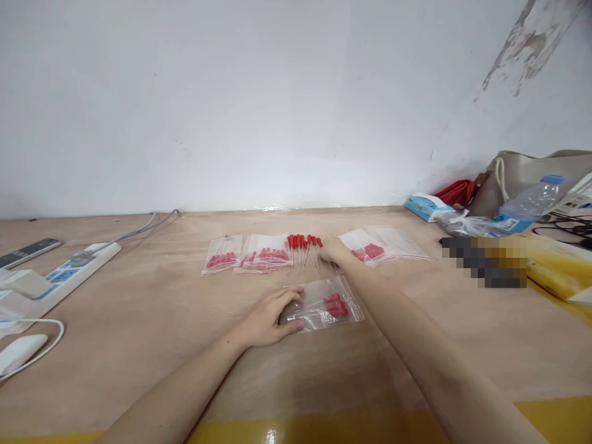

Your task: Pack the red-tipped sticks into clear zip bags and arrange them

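Note:
A clear zip bag (319, 314) lies flat in front of me, with a few thin droppers with red bulbs (337, 304) inside. My left hand (272, 314) rests at its left edge, thumb and fingers spread apart and touching the plastic. Further back, a row of loose droppers (300, 242) lies with red bulbs toward the wall and thin clear stems toward me. My right hand (332, 250) reaches to the right end of this row, its fingers curled closed beside the last red bulb. What sits between those fingertips is hidden.
Filled zip bags (266, 253) lie left of the loose droppers, and more bags (370, 246) lie to the right. A white power strip (74, 271) with cables stands at the left. At the right are a tissue box (428, 206), a plastic bottle (531, 203) and a yellow packet (559, 262).

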